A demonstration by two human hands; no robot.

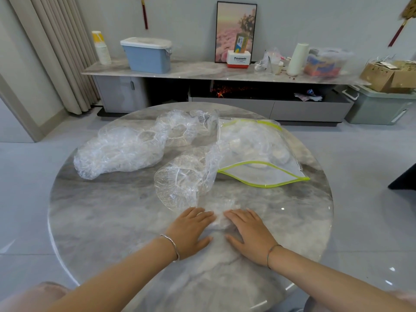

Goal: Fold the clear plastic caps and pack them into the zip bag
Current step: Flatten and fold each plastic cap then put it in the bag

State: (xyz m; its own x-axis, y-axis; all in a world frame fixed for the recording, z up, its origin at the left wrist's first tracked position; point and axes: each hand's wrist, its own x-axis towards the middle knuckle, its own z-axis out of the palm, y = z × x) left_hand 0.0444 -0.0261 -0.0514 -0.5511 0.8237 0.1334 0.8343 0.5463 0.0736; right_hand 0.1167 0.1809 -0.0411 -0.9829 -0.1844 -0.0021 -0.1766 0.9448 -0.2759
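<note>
A clear plastic cap (219, 213) lies flattened on the round marble table (101, 221) near its front. My left hand (191, 230) and my right hand (249, 233) press flat on it, fingers straight, one on each side. Just beyond them lies another crumpled clear cap (182, 181) with an elastic rim. A pile of more clear caps (126, 149) sprawls across the left and back of the table. The zip bag (254, 154), clear with a yellow-green edge, lies at the right with its mouth gaping toward me; folded caps show inside it.
Behind the table runs a long low cabinet (202, 70) with a blue lidded bin (147, 55), stacked paper cups (101, 48), a framed picture (235, 32) and clutter. A cardboard box (387, 75) sits on a green crate (378, 104) at the right. Curtains (58, 52) hang at the left.
</note>
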